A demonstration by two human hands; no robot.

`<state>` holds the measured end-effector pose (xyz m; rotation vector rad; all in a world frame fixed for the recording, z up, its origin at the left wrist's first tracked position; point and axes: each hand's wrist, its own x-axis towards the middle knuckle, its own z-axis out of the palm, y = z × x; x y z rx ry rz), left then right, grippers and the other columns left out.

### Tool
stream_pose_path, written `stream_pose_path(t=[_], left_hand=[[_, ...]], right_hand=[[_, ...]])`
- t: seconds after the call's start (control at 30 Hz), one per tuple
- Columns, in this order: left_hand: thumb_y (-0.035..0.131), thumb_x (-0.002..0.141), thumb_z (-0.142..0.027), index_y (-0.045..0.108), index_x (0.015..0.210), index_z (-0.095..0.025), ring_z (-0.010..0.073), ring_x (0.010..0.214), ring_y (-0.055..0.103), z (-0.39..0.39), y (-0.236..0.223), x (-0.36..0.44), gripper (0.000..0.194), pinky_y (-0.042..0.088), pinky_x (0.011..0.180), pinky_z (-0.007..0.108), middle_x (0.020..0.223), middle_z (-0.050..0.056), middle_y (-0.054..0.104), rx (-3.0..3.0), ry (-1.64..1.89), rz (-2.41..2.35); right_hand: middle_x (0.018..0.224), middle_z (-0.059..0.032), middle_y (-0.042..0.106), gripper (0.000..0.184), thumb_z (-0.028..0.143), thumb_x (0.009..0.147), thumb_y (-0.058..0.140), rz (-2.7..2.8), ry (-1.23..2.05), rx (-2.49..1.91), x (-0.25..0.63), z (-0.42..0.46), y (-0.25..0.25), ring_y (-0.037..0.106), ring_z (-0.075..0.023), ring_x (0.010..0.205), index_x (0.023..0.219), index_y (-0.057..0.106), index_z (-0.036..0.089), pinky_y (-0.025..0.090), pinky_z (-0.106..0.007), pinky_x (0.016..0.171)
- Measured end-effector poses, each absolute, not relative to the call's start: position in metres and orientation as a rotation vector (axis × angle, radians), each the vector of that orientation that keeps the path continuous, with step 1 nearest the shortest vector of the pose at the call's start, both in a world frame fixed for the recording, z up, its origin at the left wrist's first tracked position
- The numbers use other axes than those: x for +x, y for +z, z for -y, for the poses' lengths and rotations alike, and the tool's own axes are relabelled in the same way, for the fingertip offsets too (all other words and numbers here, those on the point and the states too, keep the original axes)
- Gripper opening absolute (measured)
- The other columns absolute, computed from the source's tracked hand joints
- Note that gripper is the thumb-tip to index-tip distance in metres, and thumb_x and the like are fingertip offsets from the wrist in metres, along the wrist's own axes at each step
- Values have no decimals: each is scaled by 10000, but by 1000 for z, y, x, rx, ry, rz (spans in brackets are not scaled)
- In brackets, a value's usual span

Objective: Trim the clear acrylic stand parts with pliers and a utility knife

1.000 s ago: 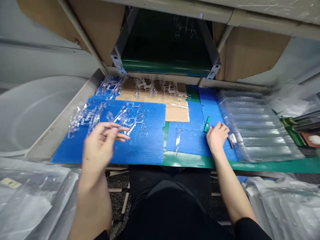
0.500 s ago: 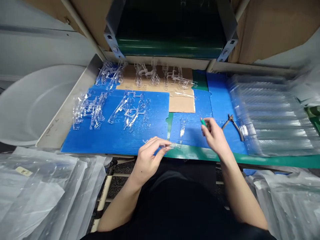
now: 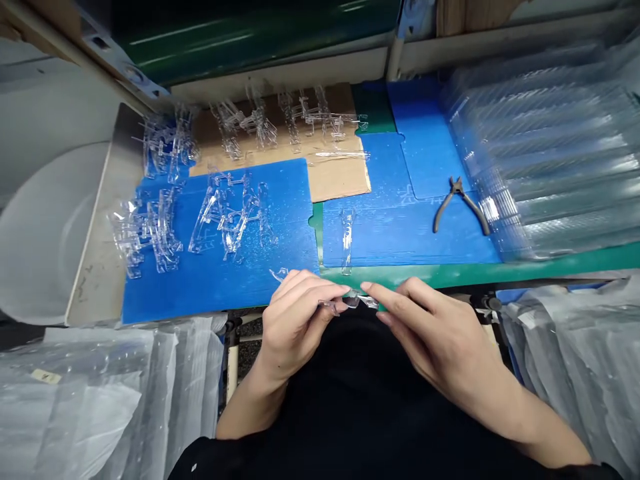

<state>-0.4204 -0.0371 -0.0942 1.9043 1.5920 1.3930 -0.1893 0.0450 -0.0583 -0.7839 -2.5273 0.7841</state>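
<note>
Your left hand [image 3: 297,328] pinches a clear plastic part [image 3: 352,302]; your right hand [image 3: 447,331] clamps, apparently, a green knife [image 3: 381,308]; cutting pliers [image 3: 457,187] lie beyond that grip.

Two hands [image 3: 295,323], one green tool [image 3: 381,307] and one pair of pliers [image 3: 456,189] are seen.
One lone clear part [image 3: 347,240] is counted; the clustered clear parts [image 3: 163,230] are too tangled to be counted.

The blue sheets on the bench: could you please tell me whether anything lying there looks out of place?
One clear part lies apart on the right-hand blue sheet, away from the clear clusters on the left-hand one, so it looks slightly stray. I see no obvious spill.
</note>
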Motion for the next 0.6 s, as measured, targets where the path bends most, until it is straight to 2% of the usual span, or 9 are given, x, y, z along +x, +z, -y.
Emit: stream_pose_path(t=[0.13, 0.4, 0.6], left_hand=[[705, 1003, -81, 751, 1195, -225, 194, 832, 701, 36, -91, -418, 244, 480, 773, 360, 900, 42, 782, 1927, 1347, -1604], [688, 1032, -148, 751, 1186, -210, 199, 802, 702, 38, -89, -416, 177, 485, 762, 375, 905, 54, 789, 1940, 1315, -1550], [691, 1012, -60, 757, 1149, -200, 172, 841, 704, 37, -89, -412, 207, 510, 786, 345, 924, 38, 781, 1727, 1347, -1470]], right_hand=[[949, -48, 658, 413, 233, 1139, 530, 2520, 780, -816, -185, -43, -57, 645, -171, 745, 1546, 591, 272, 493, -306, 646], [918, -45, 658, 367, 254, 1150, 519, 2523, 672, -902, -184, -49, -63, 640, -165, 727, 1495, 643, 258, 478, -300, 619], [938, -45, 654, 357, 272, 1157, 512, 2430, 889, -898, -184, -56, -62, 641, -167, 742, 1481, 661, 250, 506, -300, 656]])
